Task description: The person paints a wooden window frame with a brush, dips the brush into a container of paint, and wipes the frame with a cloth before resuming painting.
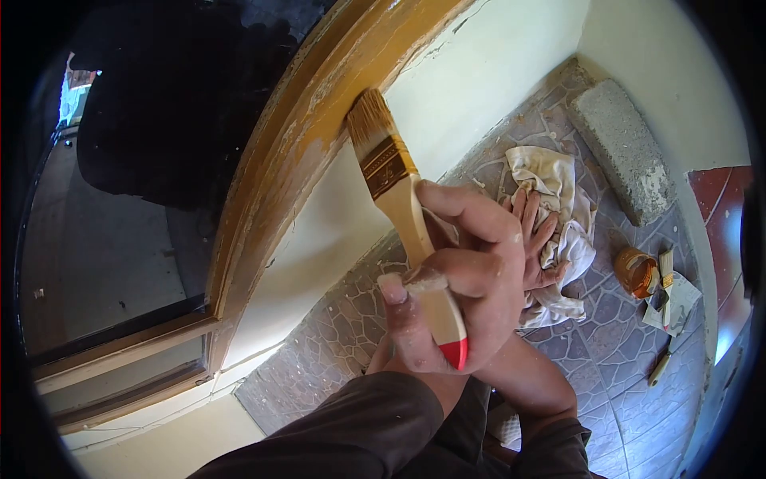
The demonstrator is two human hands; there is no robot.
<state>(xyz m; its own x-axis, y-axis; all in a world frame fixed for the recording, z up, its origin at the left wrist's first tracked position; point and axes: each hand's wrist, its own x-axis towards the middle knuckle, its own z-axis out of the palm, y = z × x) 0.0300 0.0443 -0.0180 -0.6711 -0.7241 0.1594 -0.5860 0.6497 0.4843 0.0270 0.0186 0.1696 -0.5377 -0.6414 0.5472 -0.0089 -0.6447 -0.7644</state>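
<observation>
My right hand (pixel 479 279) grips the pale wooden handle of a wide flat paintbrush (pixel 411 219), which has a red tip. The brush points up and left, and its bristles touch the ochre-brown wooden frame (pixel 319 112) beside the pale wall. Behind and to the right of it, my left hand (pixel 540 235) lies on a crumpled whitish cloth (pixel 550 176) on the floor, fingers spread; its wrist is hidden by my right hand. Worn, uneven patches show along the frame, which surrounds dark glass (pixel 175 120).
A rough concrete block (pixel 622 148) lies by the wall. On the stone-patterned floor (pixel 610 351) at the right are an open jar (pixel 636 271) with orange-brown contents, a small brush (pixel 666 275) and a handled tool (pixel 660 369). My dark-clothed legs are low in view.
</observation>
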